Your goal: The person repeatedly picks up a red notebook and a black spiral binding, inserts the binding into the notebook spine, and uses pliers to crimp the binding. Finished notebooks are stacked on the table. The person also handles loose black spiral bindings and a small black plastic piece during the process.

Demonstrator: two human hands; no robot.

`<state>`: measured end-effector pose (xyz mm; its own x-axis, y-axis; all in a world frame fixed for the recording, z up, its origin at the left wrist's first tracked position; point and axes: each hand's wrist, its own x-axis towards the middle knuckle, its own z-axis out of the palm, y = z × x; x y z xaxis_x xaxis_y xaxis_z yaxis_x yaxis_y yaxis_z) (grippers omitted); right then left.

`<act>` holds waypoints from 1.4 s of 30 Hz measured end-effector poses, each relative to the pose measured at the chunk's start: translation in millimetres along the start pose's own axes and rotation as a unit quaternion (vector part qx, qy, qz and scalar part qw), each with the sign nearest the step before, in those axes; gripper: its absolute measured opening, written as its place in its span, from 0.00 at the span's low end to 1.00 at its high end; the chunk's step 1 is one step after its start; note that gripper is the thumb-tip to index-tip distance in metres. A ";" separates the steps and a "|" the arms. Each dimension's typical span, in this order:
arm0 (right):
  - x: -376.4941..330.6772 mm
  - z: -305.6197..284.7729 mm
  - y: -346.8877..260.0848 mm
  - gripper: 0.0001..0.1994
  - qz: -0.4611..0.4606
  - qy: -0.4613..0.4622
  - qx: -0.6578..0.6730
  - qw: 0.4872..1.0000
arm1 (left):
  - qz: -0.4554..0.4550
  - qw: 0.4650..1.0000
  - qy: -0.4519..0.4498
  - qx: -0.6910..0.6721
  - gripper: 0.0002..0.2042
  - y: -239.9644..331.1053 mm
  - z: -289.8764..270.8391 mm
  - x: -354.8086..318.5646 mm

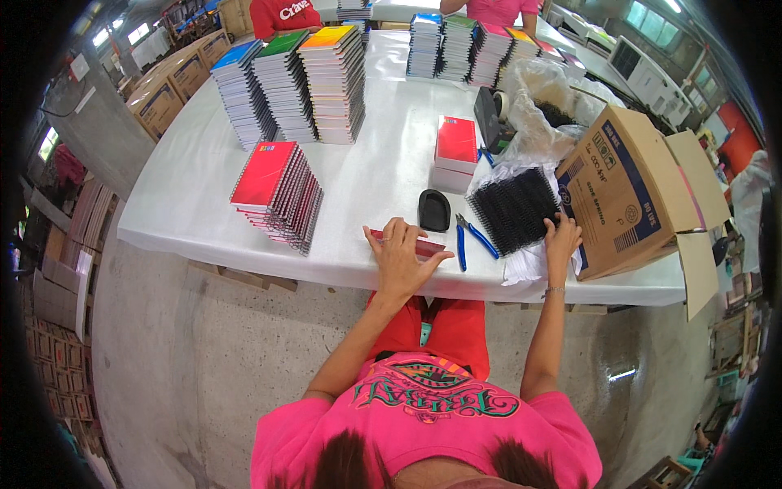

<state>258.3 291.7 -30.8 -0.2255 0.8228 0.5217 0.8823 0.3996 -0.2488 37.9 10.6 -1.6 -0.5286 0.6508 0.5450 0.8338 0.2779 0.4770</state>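
We noted the left hand (401, 257) lying flat, fingers spread, on a red-covered notebook (410, 244) at the near edge of the white table (187, 204); it pressed the cover rather than gripping it. The right hand (562, 240) reached to a bundle of black spiral bindings (513, 208), fingertips touching its right end; whether it had closed on a coil we could not tell. The bundle sat on crumpled plastic just beside an open cardboard box (623, 191). Between the hands lay blue-handled pliers (472, 240) and, just behind them, a small black oval object (434, 209). A fanned pile of red notebooks (277, 196) stood to the left, well apart. Farther back we saw a short stack topped with a red cover (456, 151) and tall notebook stacks (293, 85).
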 end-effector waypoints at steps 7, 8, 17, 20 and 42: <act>5.2 4.3 -1.0 0.11 0.014 0.003 -0.003 1.000 | -0.018 0.999 0.029 0.018 0.29 2.2 11.2 -1.5; 6.3 2.4 -0.7 0.13 0.022 -0.022 -0.005 0.999 | -0.024 0.999 0.025 0.025 0.30 2.6 11.2 -2.0; 18.7 14.6 9.7 0.20 0.033 -0.080 -0.047 0.995 | -0.016 0.999 0.039 0.006 0.26 4.6 8.8 -2.1; 23.6 20.3 16.1 0.21 0.061 -0.102 -0.056 0.991 | -0.018 0.999 0.030 -0.013 0.27 2.6 7.2 -0.2; 25.2 7.4 24.8 0.14 0.104 -0.059 0.160 0.980 | -0.017 0.998 0.051 0.016 0.19 -11.7 -0.7 -3.0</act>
<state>271.5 325.3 -29.9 -0.1179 0.9336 0.3383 0.7433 0.3088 -0.5934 29.6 4.9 -8.3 -0.5680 0.5660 0.5974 0.8194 0.3211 0.4749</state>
